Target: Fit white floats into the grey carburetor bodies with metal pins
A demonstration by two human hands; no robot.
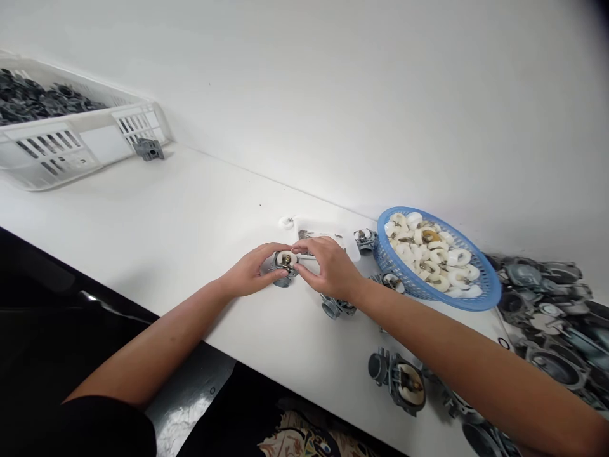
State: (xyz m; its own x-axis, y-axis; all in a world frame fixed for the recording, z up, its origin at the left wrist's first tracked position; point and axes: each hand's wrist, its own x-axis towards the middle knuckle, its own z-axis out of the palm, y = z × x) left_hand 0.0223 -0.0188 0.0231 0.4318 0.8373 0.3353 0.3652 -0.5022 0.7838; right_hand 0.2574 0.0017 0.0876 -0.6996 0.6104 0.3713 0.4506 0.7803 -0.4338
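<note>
A small grey metal carburetor (pixel 283 280) rests on the white table in front of me, its open side up. Inside it sits a white ring-shaped float (pixel 280 259) around brass parts. My left hand (pixel 252 271) grips the carburetor from the left, thumb along the near side and fingers along the far side. From the right, the curled fingers and thumb of my right hand (pixel 328 266) close on the carburetor's rim beside the float. Whether a small pin is between those fingertips is hidden. Just behind lies a shallow white tray (pixel 352 249) with thin metal pins.
A blue basket (pixel 387 257) of white floats stands at the right. Several carburetors, including one with a float (pixel 397 381), lie around my right forearm. More metal parts (pixel 552 317) are piled far right. A white crate (pixel 90 130) of dark parts stands back left, a loose part (pixel 149 150) beside it.
</note>
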